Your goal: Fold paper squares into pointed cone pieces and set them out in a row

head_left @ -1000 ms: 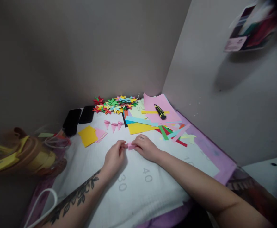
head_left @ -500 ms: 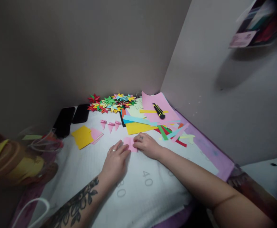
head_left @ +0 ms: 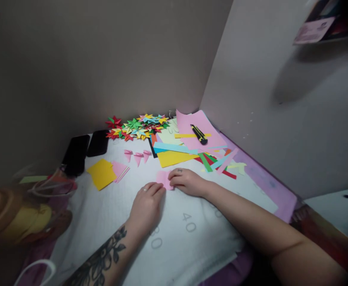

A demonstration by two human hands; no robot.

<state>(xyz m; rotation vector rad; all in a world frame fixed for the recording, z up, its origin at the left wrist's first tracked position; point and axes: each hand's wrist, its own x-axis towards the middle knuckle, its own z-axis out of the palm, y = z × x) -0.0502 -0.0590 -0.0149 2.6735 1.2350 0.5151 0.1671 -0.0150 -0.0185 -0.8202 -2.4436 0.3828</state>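
Observation:
A small pink paper square (head_left: 163, 177) with a crease lies on the white mat between my two hands. My left hand (head_left: 147, 201) has its fingertips pressed together at the paper's lower left edge. On the other side, my right hand (head_left: 189, 182) pinches the right edge with thumb and fingers. Beyond them stand several folded pink paper pieces (head_left: 138, 159) in a short row. To the left lie a yellow paper square (head_left: 101, 174) and some pink paper squares (head_left: 119, 170), partly under the yellow one.
Several multicoloured paper stars (head_left: 135, 126) are heaped against the wall. A black and yellow utility knife (head_left: 199, 134) rests on pink sheets (head_left: 192, 119). Coloured paper strips (head_left: 218, 163) lie at right, two black phones (head_left: 98, 143) at back left, and a brown and yellow object (head_left: 16, 214) at far left.
The view has shifted slightly. My left fingers have drawn closer together at the paper's lower edge, and more of its upper left part shows. My right hand stays at the right edge.

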